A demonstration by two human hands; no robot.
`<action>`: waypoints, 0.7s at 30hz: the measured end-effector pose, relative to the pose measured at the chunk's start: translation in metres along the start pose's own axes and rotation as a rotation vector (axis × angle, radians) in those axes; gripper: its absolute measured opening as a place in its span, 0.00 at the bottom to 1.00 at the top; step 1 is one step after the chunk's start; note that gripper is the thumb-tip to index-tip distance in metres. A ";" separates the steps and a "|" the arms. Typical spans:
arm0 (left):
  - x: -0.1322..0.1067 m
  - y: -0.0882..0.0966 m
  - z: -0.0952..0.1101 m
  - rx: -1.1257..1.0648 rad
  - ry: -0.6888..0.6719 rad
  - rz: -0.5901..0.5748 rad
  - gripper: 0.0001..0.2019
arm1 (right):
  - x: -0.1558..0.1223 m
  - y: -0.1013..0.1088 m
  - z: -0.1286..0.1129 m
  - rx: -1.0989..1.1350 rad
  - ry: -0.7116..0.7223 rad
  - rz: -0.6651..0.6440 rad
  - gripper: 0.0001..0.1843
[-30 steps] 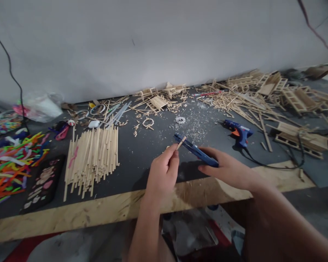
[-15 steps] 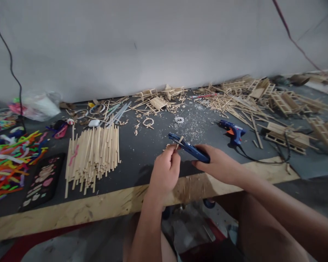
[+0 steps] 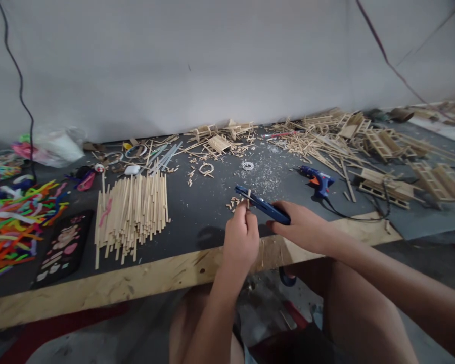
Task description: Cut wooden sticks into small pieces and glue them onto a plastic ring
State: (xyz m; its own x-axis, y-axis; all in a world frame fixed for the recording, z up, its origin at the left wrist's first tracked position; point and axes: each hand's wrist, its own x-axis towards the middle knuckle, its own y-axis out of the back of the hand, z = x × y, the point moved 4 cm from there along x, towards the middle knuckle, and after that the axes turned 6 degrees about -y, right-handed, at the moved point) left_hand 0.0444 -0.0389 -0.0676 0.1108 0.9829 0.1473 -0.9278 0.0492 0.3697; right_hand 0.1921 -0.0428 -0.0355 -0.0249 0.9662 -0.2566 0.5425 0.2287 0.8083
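Observation:
My left hand [image 3: 241, 240] pinches a short wooden stick [image 3: 248, 198] and holds it upright between the jaws of a blue cutter [image 3: 261, 205]. My right hand [image 3: 301, 227] grips the cutter's handles, with the blades pointing away to the left over the dark tabletop [image 3: 197, 210]. A small heap of cut stick pieces [image 3: 233, 203] lies just left of the cutter's tip. Both hands hover near the table's front wooden edge [image 3: 144, 280].
A stack of long wooden sticks [image 3: 131, 212] lies to the left, with coloured pipe cleaners [image 3: 15, 222] and a dark phone case [image 3: 62, 247] beyond. A blue glue gun [image 3: 316, 179] with its cord lies at right. Stick ladders and scraps [image 3: 382, 146] crowd the back right.
The stick in my left hand has turned from slanted to upright and now sits between the cutter's jaws. Both hands have shifted slightly; the camera view has drifted.

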 end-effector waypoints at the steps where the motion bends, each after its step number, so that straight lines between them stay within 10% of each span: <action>1: -0.002 -0.001 -0.001 -0.006 0.005 0.014 0.16 | -0.001 -0.001 0.000 -0.010 0.001 0.001 0.12; 21: -0.014 0.006 -0.008 -0.062 0.032 0.058 0.16 | -0.007 -0.006 -0.008 -0.144 0.070 -0.008 0.15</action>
State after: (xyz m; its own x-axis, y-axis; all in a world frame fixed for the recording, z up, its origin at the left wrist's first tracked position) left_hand 0.0342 -0.0509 -0.0748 0.0454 0.9895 0.1372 -0.9528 0.0016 0.3035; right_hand 0.1820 -0.0497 -0.0348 -0.0901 0.9692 -0.2293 0.4160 0.2458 0.8755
